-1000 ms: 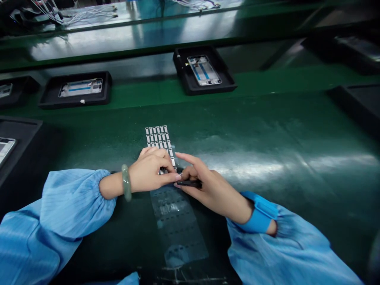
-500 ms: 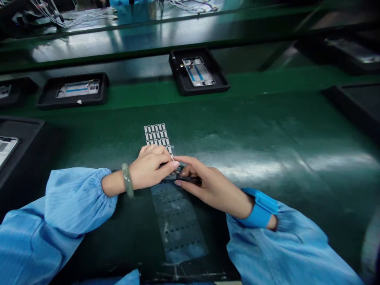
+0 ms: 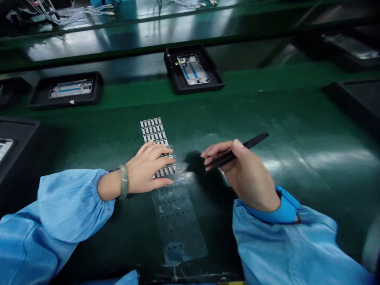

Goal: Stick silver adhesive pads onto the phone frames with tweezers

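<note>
My left hand [image 3: 151, 166] lies with its fingers spread on a sheet of small pale stickers [image 3: 152, 128], covering part of its middle and lower rows. Below that hand, a clear film [image 3: 181, 225] with rows of small dark marks runs toward the near edge of the green table [image 3: 118, 241]. To the right, my right hand [image 3: 240, 170] is raised above the tabletop, its fingers closed round a slim black tool [image 3: 252, 144] that slants up to the right.
Behind the sheet, a black tray [image 3: 176, 85] holds a phone frame [image 3: 194, 70]. Another black tray [image 3: 96, 89] with a phone frame stands at the left. Larger dark trays sit at both side edges. White cables [image 3: 77, 18] lie on the far shelf.
My right hand has moved away to the right and up from my left hand, bringing the black tool into plain view. My left hand has flattened and its fingers have spread over the sticker sheet.
</note>
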